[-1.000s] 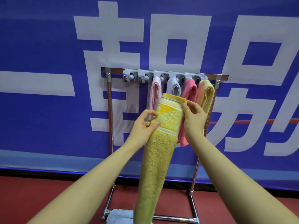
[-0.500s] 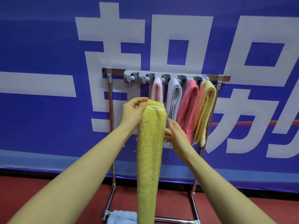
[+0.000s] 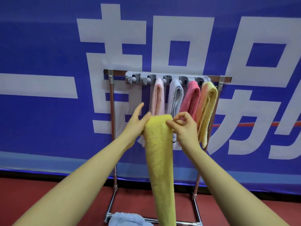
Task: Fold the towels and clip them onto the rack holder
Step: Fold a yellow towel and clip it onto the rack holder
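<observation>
A yellow towel (image 3: 160,154), folded into a long narrow strip, hangs down in front of the rack. My left hand (image 3: 137,122) holds its top fold from the left, thumb on the cloth and fingers reaching behind. My right hand (image 3: 184,128) pinches the top right edge. On the metal rack (image 3: 111,121) sits a grey clip holder (image 3: 166,78). Its clips hold a pale pink towel (image 3: 158,99), a light blue towel (image 3: 175,97), a deep pink towel (image 3: 192,98) and a peach-yellow towel (image 3: 207,111). The two leftmost clips hold nothing.
A blue banner (image 3: 48,62) with large white characters fills the wall behind the rack. A light blue towel (image 3: 128,219) lies bunched on the red floor (image 3: 32,198) by the rack's base bar.
The yellow towel's patterned end has been folded out of sight, leaving a plain fold on top. My right hand has risen from the towel's middle to its top right edge.
</observation>
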### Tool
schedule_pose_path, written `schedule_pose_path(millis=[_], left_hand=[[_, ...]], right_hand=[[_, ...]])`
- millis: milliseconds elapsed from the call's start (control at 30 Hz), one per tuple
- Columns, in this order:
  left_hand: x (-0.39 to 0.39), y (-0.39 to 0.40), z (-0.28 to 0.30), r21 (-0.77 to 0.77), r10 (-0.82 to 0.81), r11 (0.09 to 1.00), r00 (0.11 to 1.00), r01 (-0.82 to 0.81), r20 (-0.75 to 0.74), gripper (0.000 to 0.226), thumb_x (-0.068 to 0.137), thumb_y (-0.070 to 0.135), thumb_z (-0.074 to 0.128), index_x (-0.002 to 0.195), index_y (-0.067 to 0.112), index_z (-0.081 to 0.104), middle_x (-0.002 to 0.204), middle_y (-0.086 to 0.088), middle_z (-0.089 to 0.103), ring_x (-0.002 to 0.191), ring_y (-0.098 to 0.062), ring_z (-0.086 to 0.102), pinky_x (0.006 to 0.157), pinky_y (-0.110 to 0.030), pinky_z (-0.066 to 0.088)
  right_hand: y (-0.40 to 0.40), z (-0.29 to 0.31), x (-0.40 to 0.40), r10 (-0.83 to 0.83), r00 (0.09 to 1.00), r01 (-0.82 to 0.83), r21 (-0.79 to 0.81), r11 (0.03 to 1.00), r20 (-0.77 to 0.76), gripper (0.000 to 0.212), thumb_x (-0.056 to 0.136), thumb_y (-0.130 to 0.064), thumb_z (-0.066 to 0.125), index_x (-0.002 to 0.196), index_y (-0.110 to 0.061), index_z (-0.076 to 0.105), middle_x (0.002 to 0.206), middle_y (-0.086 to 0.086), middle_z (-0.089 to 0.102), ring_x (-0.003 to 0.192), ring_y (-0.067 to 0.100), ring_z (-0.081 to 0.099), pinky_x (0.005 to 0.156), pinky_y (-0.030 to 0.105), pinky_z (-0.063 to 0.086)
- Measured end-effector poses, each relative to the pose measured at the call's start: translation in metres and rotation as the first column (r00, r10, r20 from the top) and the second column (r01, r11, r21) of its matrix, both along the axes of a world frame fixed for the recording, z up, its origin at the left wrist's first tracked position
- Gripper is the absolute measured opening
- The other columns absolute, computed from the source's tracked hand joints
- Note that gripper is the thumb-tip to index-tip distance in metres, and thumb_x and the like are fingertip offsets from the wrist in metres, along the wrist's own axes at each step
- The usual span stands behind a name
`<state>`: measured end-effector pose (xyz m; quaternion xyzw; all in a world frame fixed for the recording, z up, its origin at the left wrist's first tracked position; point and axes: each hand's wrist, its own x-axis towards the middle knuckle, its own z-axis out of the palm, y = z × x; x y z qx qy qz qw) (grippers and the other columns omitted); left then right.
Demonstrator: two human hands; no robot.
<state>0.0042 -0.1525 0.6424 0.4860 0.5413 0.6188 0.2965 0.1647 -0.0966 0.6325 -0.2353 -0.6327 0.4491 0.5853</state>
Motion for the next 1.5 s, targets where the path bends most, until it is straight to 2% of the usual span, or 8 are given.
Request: schedule_pose_path(millis=[133, 267, 533, 700, 933, 1067, 1200, 1500], left_hand=[[0.014, -0.012, -0.021, 0.014, -0.135, 0.991, 0.99, 0.135, 0.038, 0.062, 0.091, 0.025, 0.059, 0.142, 0.04, 0.026, 0.104, -0.012, 0.069, 0.093, -0.021, 0.067, 0.079, -0.03, 0.054], [0.025, -0.014, -0.029, 0.042, -0.201, 0.979, 0.977, 0.199, 0.068, 0.07, 0.091, 0.006, 0.058, 0.141, 0.039, 0.022, 0.079, 0.0, 0.07, 0.066, -0.008, 0.066, 0.057, -0.019, 0.051], [0.043, -0.009, -0.009, 0.121, -0.057, 0.991, 0.997, 0.05, 0.06, 0.03, 0.088, -0.002, 0.058, 0.105, 0.023, 0.057, 0.083, -0.007, 0.067, 0.068, -0.013, 0.063, 0.057, -0.023, 0.052], [0.041, 0.003, 0.005, 0.152, 0.031, 0.988, 1.0, -0.031, 0.005, 0.025, 0.088, -0.002, 0.058, 0.083, 0.02, 0.069, 0.079, 0.007, 0.063, 0.07, -0.002, 0.055, 0.066, -0.019, 0.046], [0.023, 0.006, 0.014, 0.157, 0.095, 0.984, 0.995, -0.09, -0.024, 0.028, 0.091, -0.001, 0.053, 0.091, 0.024, 0.066, 0.086, -0.001, 0.065, 0.076, -0.017, 0.056, 0.073, -0.034, 0.047], [0.014, 0.002, 0.01, 0.135, 0.081, 0.989, 0.992, -0.067, -0.1, 0.03, 0.094, 0.013, 0.053, 0.117, 0.032, 0.057, 0.088, -0.003, 0.059, 0.073, -0.023, 0.048, 0.071, -0.037, 0.044], [0.014, -0.007, -0.006, -0.069, -0.076, 0.995, 0.996, 0.073, -0.043, 0.05, 0.094, 0.035, 0.052, 0.139, 0.042, 0.031, 0.124, -0.003, 0.056, 0.1, -0.02, 0.061, 0.087, -0.038, 0.052], [0.039, -0.011, -0.022, 0.044, -0.181, 0.983, 0.98, 0.177, 0.087, 0.053, 0.089, -0.006, 0.056, 0.131, 0.022, 0.042, 0.074, -0.007, 0.064, 0.049, -0.003, 0.058, 0.042, -0.015, 0.042]], right_hand=[[0.008, 0.002, 0.003, -0.067, 0.997, 0.066, -0.046, 0.997, -0.027, 0.027, 0.077, 0.003, 0.073, 0.074, -0.012, 0.05, 0.047, -0.007, 0.041, 0.053, 0.007, 0.041, 0.064, 0.033, 0.042], [0.01, -0.001, 0.013, -0.131, 0.991, 0.128, -0.07, 0.989, -0.035, 0.026, 0.077, -0.001, 0.074, 0.075, -0.013, 0.051, 0.053, -0.001, 0.041, 0.059, 0.014, 0.041, 0.07, 0.037, 0.043], [0.005, 0.0, 0.025, -0.074, 0.995, 0.068, -0.087, 0.994, -0.072, 0.016, 0.087, -0.012, 0.067, 0.092, -0.014, 0.052, 0.064, -0.006, 0.053, 0.065, 0.005, 0.051, 0.072, 0.028, 0.046], [0.001, -0.016, 0.029, 0.131, 0.991, -0.131, -0.175, 0.976, -0.012, 0.023, 0.091, -0.018, 0.061, 0.107, -0.018, 0.044, 0.058, -0.009, 0.059, 0.05, -0.002, 0.055, 0.046, 0.014, 0.043], [-0.004, -0.024, 0.019, 0.126, 0.992, -0.128, -0.184, 0.975, -0.021, 0.03, 0.083, 0.005, 0.065, 0.091, -0.013, 0.043, 0.06, -0.002, 0.061, 0.048, 0.004, 0.053, 0.049, 0.016, 0.041], [-0.005, -0.02, 0.012, 0.057, 0.998, -0.055, -0.11, 0.992, 0.009, 0.026, 0.084, 0.003, 0.066, 0.083, -0.012, 0.045, 0.05, -0.002, 0.049, 0.043, 0.006, 0.041, 0.047, 0.016, 0.038], [-0.002, -0.011, 0.012, 0.002, 1.0, -0.002, -0.072, 0.997, -0.001, 0.025, 0.087, 0.001, 0.064, 0.079, -0.012, 0.044, 0.049, 0.005, 0.035, 0.035, 0.008, 0.032, 0.036, 0.018, 0.031], [0.007, -0.009, 0.029, -0.085, 0.996, 0.085, -0.049, 0.995, -0.014, 0.025, 0.084, -0.005, 0.069, 0.08, -0.017, 0.048, 0.054, -0.006, 0.044, 0.053, 0.008, 0.04, 0.057, 0.027, 0.04]])
